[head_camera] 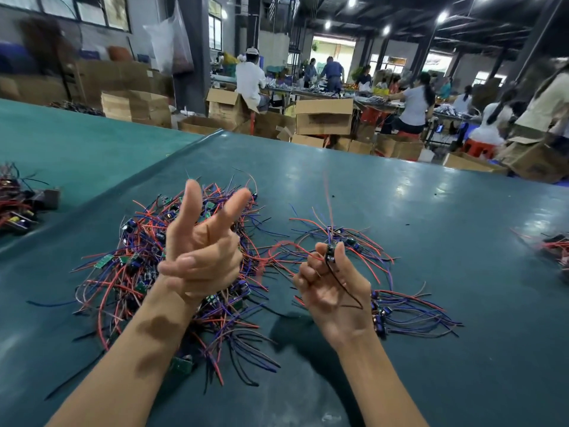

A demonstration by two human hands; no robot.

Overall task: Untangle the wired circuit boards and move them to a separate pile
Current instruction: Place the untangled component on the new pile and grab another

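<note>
A big tangled heap of small green circuit boards with red, blue and black wires [129, 272] lies on the teal table, left of centre. My left hand [203, 251] is raised above it, two fingers stretched out, the others loosely bent, holding nothing. My right hand [331, 282] is lifted palm-up and pinches one small wired circuit board [330, 254] between thumb and fingers; its red wire rises blurred and a dark wire hangs across the palm. Behind and right of that hand lies a smaller, looser pile of wired boards [400, 306].
The teal table [400, 195] stretches far ahead. More wired boards sit at the left edge [18, 204] and right edge [554, 248]. Beyond the table stand cardboard boxes [323, 117] and several people at other benches.
</note>
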